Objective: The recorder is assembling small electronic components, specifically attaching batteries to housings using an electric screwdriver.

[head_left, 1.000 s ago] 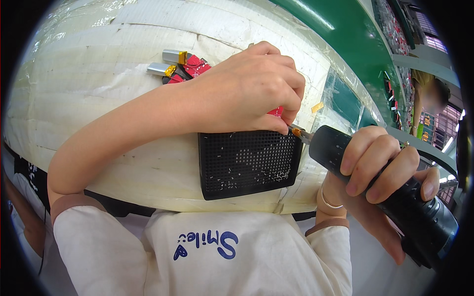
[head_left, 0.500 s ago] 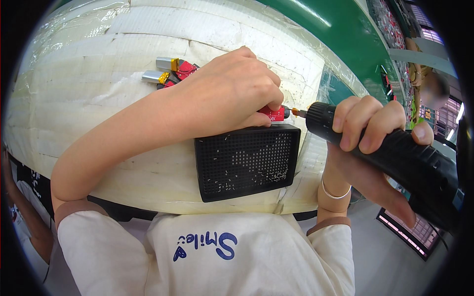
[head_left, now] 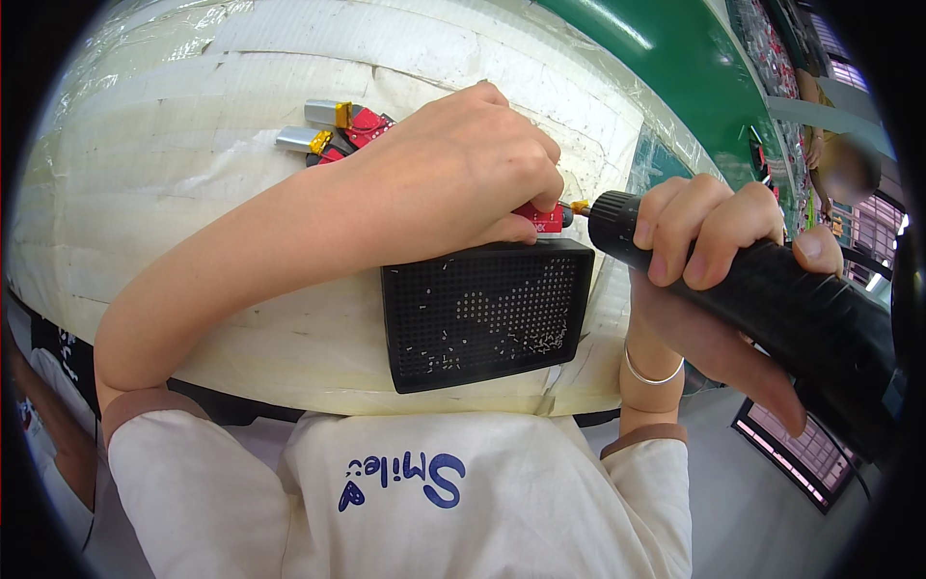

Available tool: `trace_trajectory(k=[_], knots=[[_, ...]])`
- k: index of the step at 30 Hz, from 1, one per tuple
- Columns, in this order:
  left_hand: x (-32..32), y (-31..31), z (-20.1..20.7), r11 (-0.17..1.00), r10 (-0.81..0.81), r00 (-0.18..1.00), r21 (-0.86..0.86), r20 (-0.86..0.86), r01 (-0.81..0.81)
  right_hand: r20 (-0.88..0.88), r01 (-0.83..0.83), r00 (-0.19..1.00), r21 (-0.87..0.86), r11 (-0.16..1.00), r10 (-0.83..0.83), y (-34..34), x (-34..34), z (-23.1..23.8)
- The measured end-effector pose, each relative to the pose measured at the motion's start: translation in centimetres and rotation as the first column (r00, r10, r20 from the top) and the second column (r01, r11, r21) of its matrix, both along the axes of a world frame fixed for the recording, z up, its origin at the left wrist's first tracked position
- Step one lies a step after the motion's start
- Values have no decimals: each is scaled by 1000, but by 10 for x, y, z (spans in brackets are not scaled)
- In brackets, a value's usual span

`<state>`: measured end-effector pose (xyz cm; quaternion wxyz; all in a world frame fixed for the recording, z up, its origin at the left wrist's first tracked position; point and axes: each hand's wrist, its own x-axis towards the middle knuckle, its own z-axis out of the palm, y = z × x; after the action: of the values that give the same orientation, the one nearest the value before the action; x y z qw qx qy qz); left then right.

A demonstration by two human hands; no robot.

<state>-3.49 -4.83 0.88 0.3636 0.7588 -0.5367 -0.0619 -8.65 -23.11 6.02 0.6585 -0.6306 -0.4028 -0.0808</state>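
My left hand (head_left: 482, 169) is closed around a small red piece with a black end (head_left: 548, 221); most of it is hidden under my fingers. In my right hand (head_left: 709, 232) is a black electric screwdriver (head_left: 772, 304), tilted, its front end pointing left. Its coppery bit (head_left: 580, 207) is at the black end of the red piece; whether they touch I cannot tell. Just below my left hand, a black tray (head_left: 393, 333) holds many tiny screws, some standing in rows of holes, others lying loose.
More red pieces with silver and yellow ends (head_left: 328, 125) lie beyond my left forearm. Tape-covered white sheeting (head_left: 222, 193) covers the worktop, with a green surface (head_left: 666, 68) behind. Other people appear at the far right (head_left: 820, 164) and the left edge (head_left: 58, 434).
The screwdriver has shifted slightly left, bringing its bit closer to the red piece's black end. My left hand has moved a little to the right, still gripping the piece.
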Motion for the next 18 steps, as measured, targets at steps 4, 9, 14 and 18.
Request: trace_trajectory(k=[4,9,14,18], knots=[[-2,2,0,1000,5,1000,-29,4,-5,22,17,1000,-4,1000,-17,-2,-2,0],[1,10,23,976,65,998,208,-11,-61,12,61,998,76,995,-62,-3,-10,5],[20,42,49,911,162,986,377,47,-168,23,177,983,161,971,-183,-12,11,-15],[44,65,66,929,187,971,296,148,-224,-110,422,906,183,888,-408,12,31,-13]])
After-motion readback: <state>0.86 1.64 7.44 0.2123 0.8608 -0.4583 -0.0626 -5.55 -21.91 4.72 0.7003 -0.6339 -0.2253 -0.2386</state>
